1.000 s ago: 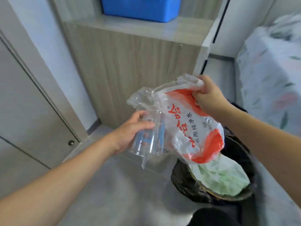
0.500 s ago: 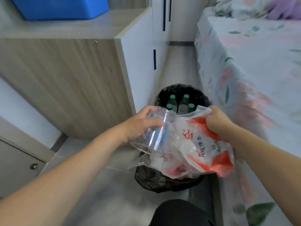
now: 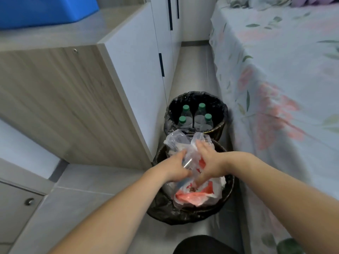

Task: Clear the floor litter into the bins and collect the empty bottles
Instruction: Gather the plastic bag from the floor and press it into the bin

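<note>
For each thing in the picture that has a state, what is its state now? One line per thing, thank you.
near bin: lined with a black bag, plastic packaging stuffed inside
red and white plastic bag: crumpled, pressed into the near bin
far bin: lined, holds four upright bottles
bottles: capped with green caps
left hand: pressing on the clear plastic
right hand: pressing on the plastic
cabinet doors: closed

Both hands pressed a crumpled plastic wrap [image 3: 194, 191] into the near bin [image 3: 165, 211], the left hand [image 3: 177, 170] closed on clear film, the right hand [image 3: 211, 162] flat on top. Behind it, the far bin [image 3: 222, 114] held four green-capped bottles [image 3: 195, 116], between cabinet [image 3: 73, 99] and bed [image 3: 284, 88].
</note>
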Available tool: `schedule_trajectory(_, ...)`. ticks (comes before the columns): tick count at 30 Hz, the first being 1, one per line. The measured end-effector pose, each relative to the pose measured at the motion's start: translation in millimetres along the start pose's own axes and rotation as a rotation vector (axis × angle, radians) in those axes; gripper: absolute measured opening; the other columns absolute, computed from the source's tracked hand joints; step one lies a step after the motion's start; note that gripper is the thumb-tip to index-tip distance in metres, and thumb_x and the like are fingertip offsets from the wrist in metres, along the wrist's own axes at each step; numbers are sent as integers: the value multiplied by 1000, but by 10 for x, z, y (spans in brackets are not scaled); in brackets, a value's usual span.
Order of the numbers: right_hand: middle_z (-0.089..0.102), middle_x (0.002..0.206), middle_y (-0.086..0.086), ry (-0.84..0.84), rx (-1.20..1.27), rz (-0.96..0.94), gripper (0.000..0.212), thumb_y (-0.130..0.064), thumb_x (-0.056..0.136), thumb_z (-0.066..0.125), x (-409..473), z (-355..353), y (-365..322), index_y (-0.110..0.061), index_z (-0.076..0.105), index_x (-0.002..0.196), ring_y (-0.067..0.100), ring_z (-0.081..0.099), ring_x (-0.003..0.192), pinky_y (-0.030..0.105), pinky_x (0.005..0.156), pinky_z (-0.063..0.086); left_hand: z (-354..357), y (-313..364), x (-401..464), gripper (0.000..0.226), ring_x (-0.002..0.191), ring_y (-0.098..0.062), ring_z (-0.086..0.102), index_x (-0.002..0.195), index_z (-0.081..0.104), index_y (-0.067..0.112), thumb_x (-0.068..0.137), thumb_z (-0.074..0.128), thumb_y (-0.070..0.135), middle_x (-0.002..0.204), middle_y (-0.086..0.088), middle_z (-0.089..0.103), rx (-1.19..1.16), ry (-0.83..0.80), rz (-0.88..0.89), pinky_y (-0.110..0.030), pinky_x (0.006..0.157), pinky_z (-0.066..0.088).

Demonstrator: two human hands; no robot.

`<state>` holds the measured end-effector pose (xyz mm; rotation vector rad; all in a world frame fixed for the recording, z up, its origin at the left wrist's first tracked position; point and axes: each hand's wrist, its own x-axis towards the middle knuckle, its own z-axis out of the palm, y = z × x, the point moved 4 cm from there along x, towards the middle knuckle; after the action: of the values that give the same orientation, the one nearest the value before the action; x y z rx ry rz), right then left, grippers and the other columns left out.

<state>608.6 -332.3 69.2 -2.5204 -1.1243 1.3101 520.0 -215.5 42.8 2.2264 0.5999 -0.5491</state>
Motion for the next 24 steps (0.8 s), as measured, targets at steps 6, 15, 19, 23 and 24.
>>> schedule_trajectory(6,-34,154,4,-66,-297,85,125,-28,79,74,151,229,-71,-17,-31,145,25,-17,147,46,121,8,75,-141,229,84,136,-25,37,154,6,35,88,59,44,160,-2,19,161,-41,-66,-38,106,39)
schedule_trajectory(15,-29,156,5,-28,-296,90,123,-44,78,73,476,309,117,-18,-24,149,24,-14,148,42,120,-1,117,-202,254,92,147,-31,-19,155,-5,11,88,21,69,160,-14,-19,930,242,167,-48,119,-11)
schedule_trajectory(19,-12,161,3,47,-308,62,114,-50,77,71,611,370,240,-22,-9,153,26,2,149,46,120,12,173,-240,316,95,149,-30,0,155,-1,13,86,28,69,163,-13,0,816,129,128,-43,121,7)
schedule_trajectory(23,15,151,0,121,-270,38,100,-53,72,72,672,375,266,-25,16,149,28,20,140,47,111,33,108,-298,302,112,149,-25,1,155,-6,23,73,42,82,163,-5,2,671,-65,66,-41,120,14)
schedule_trajectory(24,16,150,0,123,-253,41,97,-52,73,72,683,384,275,-26,17,149,29,20,139,46,111,33,92,-309,295,116,149,-23,0,155,-8,25,70,46,84,163,-4,-1,652,-105,55,-40,120,14)
